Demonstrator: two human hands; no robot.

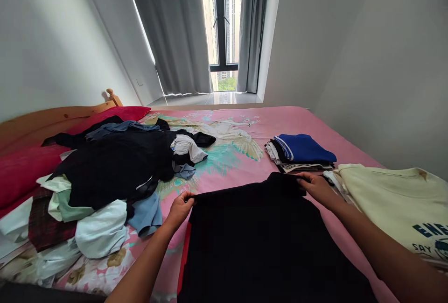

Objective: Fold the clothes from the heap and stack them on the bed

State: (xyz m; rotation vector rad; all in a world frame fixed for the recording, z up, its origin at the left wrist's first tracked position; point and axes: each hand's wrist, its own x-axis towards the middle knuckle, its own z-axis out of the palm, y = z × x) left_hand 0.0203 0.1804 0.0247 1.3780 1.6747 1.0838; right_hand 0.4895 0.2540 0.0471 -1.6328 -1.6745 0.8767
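The left hand and right hand pinch the black garment along its far edge, apparently keeping it taut, with heaped clothes to its left.

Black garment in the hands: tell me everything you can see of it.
The black garment looks like soft, matte fabric, plain on the visible face. The left hand and right hand each pinch an end of its far edge, spread between them and raised in a bump near the right hand. A red strip shows along its left side; whether trim or lining is unclear. It spreads over the pink bedsheet, running out of frame at the bottom. Garment type can't be told.
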